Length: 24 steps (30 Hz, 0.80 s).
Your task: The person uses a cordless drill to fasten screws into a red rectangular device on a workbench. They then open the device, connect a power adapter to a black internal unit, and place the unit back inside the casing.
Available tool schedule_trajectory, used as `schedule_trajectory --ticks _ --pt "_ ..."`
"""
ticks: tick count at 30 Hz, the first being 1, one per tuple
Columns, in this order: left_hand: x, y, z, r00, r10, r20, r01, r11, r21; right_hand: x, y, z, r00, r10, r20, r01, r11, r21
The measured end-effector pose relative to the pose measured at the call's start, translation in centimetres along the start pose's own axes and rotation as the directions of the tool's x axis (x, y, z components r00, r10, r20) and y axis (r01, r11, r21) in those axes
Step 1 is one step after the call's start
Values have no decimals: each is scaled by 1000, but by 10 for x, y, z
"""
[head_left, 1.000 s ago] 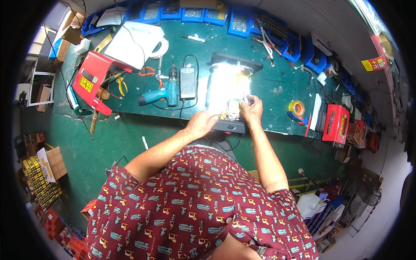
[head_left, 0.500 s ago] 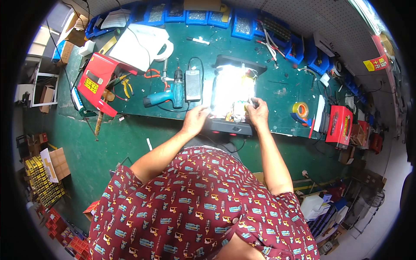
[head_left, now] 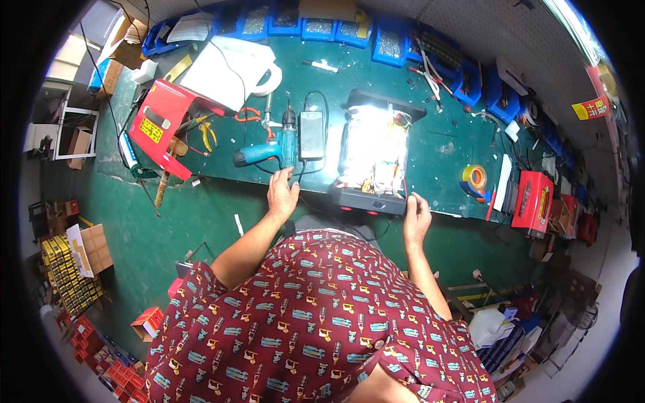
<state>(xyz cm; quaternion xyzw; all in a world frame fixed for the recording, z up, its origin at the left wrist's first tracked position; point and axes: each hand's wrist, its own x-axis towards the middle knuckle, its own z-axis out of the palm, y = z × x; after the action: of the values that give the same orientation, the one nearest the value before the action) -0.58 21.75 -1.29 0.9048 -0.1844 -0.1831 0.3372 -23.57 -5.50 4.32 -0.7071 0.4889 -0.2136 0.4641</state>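
A device with its casing off (head_left: 373, 151) stands at the table's front edge, its inside glaring white under the light. Coloured wires show near its black front panel (head_left: 369, 202). My right hand (head_left: 417, 213) is at the right end of that panel, fingers extended upward, seemingly touching the corner. Left of the device, my left hand (head_left: 283, 195) reaches to the table edge with its fingers apart and nothing visible in them. Just beyond those fingertips lies a teal cordless drill (head_left: 287, 144). Beside the drill is a black power adapter (head_left: 312, 134) with its cord.
A red metal cover (head_left: 158, 121), a hammer (head_left: 163, 185) and yellow-handled pliers (head_left: 210, 136) lie at left. Blue parts bins (head_left: 390, 46) line the back. A tape roll (head_left: 475, 176) and a red box-shaped unit (head_left: 534, 201) are at right.
My left hand has moved left, from the device to near the drill. My right hand has come back from the wires to the front panel's right corner. The whole view has shifted slightly.
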Motion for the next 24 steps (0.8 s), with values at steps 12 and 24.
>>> schedule_trajectory --ticks 12,24 --pt "92 -38 -49 985 161 64 -168 787 593 -1 -6 -8 999 11 48 -11 1000 -9" --pt "71 -8 -91 933 326 152 -356 771 529 0 50 -28 974 228 2 -222 948 229"
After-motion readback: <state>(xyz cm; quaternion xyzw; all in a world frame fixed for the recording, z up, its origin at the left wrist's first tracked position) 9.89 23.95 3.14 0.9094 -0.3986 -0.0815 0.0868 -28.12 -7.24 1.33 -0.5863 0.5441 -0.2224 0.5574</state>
